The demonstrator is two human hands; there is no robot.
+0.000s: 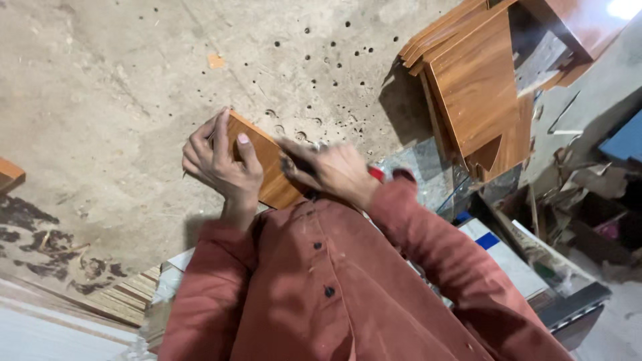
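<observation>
My left hand (221,162) grips a small brown wood-laminate panel (267,167) at its left edge, thumb on its top face, and holds it against the worn grey worktop (120,100). My right hand (334,172) is blurred by motion at the panel's right end. Its fingers are closed on a small dark tool (294,166), and a red bit (378,174) shows by the wrist. What kind of tool it is cannot be made out. My reddish-brown shirt sleeves fill the lower part of the view and hide the near edge of the panel.
The worktop has several drilled holes (334,60) just beyond the panel. A stack of brown laminate boards (471,80) stands at the upper right. Scraps, cardboard and a white-and-blue board (495,247) clutter the right side. A wood block (10,175) lies at the left edge.
</observation>
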